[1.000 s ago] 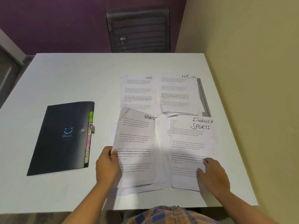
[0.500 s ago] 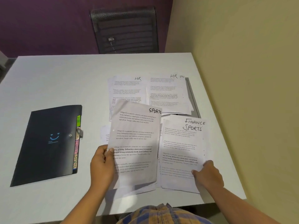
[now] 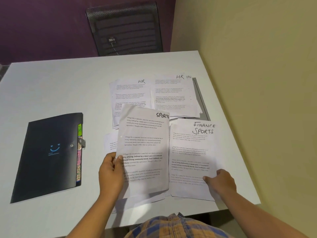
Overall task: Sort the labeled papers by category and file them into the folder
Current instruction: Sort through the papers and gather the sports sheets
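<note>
Head view. Left hand [image 3: 111, 170] grips left edge of sheet headed "SPORTS" [image 3: 145, 148], thumb on top. Sheet's long axis runs near-to-far, heading at far end. Right hand [image 3: 221, 181] touches near right corner of sheet headed "FINANCE SPORTS" [image 3: 190, 152]; grip unclear. Far stacks read "HR" [image 3: 130, 93] and "HR IN" [image 3: 171, 93]. Closed black folder [image 3: 49, 155] lies left on table [image 3: 68, 83], lengthwise near-to-far. Its edge tabs [image 3: 79, 152] read HR, FINANCE, SPORTS.
</note>
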Demonstrator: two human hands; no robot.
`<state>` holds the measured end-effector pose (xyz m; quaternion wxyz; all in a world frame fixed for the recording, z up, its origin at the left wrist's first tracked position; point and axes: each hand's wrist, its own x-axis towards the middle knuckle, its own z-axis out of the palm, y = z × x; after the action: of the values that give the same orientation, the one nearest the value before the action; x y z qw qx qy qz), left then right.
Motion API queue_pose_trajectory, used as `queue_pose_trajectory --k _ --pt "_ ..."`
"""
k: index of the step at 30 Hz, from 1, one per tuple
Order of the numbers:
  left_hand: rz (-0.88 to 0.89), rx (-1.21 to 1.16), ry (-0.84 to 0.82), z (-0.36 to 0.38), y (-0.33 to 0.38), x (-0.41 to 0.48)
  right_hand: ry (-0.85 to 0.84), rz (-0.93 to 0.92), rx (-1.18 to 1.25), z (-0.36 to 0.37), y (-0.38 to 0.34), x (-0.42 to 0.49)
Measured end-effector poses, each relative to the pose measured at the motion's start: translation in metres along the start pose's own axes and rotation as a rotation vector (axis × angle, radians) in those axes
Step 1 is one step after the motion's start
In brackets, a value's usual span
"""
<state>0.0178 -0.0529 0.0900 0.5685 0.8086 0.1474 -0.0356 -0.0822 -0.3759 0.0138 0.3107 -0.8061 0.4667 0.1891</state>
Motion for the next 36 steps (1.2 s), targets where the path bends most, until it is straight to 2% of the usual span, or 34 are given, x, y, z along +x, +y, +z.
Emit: queue_pose_trajectory --k 7,14,22,27,32,36 --pt "-0.024 0.011 0.009 -0.002 -0.002 0.001 0.007 -0.128 0.221 0.002 0.015 -0.001" --pt "-0.052 -0.006 0.016 -0.003 -0.002 0.004 0.017 -0.148 0.456 -0.017 0.017 -0.016" --pt "-0.096 -0.071 0.015 0.000 0.002 0.006 -0.135 -0.150 0.747 -0.043 0.004 -0.047" --pt "-0.216 -0.271 -0.007 0.013 0.007 0.006 -0.260 -0.246 0.777 -0.038 -0.021 -0.062" --pt "-0.354 -0.396 -0.131 0.026 0.011 0.004 -0.482 -0.325 0.689 -0.028 -0.054 -0.069" --pt "-0.345 -0.372 -0.216 0.029 0.016 -0.003 -0.495 -0.328 0.647 -0.021 -0.069 -0.071"
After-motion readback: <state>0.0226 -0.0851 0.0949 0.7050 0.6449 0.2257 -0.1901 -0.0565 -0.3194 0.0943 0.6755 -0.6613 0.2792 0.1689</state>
